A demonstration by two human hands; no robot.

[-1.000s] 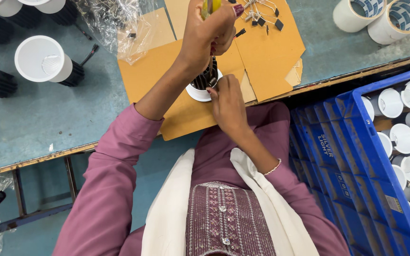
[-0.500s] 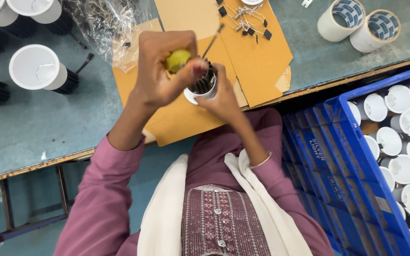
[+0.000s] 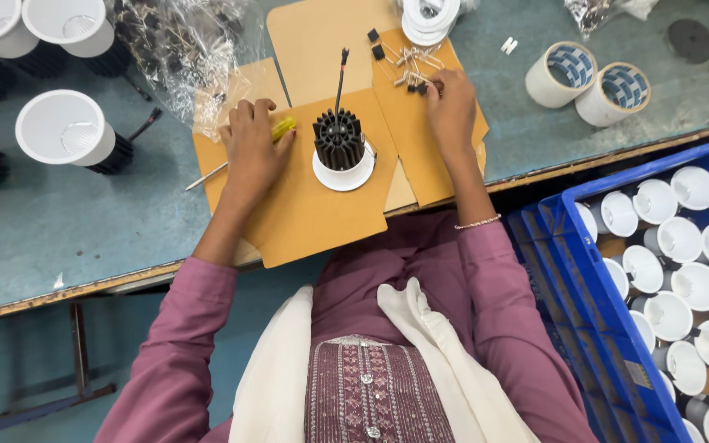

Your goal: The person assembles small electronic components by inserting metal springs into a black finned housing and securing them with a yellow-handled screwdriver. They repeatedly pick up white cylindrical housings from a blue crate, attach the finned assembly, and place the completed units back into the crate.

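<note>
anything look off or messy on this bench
Nothing looks damaged or spilled. The finned black lamp body stands upright on the cardboard. Only the small clips by the right hand lie scattered loosely.

Matt brown cardboard sheet [image 3: 322, 213], black ribbed metal heat sink [image 3: 339, 138] on a smooth white plastic ring, glossy yellow plastic screwdriver handle [image 3: 282, 128] under the left hand [image 3: 252, 152], crinkled clear plastic bag [image 3: 178, 49] at eleven o'clock, worn painted tabletop [image 3: 84, 221], glossy blue plastic crate [image 3: 584, 279] at four o'clock, soft mauve cloth sleeves.
</note>
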